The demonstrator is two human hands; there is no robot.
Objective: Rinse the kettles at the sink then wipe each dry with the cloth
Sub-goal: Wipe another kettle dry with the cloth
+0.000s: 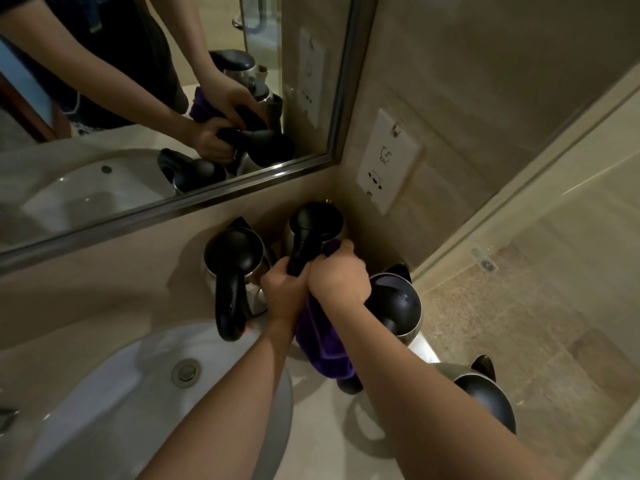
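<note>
A beige stone bench (104, 299) runs into a corner of the bathroom, with a framed mirror (166, 98) above it and beige tiled walls on the far side. A white basin (114, 393) is sunk into the bench at my lower left, its metal drain (187, 372) showing. On the side wall hangs a white socket plate (389, 161) with a small line drawing and dark outlets; no writing on it is readable.

Both my arms reach forward to the corner kettle (317, 223), which stands on the bench against the wall. My left hand (285, 289) has a closed grip around the lower end of its black handle. My right hand (337, 275) sits just beside it, knuckles up, its grip closed on a purple cloth (323, 344) that it presses to the kettle's side; the rest of the cloth hangs down below my wrist.

A second kettle (235, 268) stands just left of the corner one, a third kettle (398, 303) sits under my right forearm, and a fourth kettle (485, 393) is nearer me at the bench's edge. The mirror repeats my hands, the cloth and the kettles.
</note>
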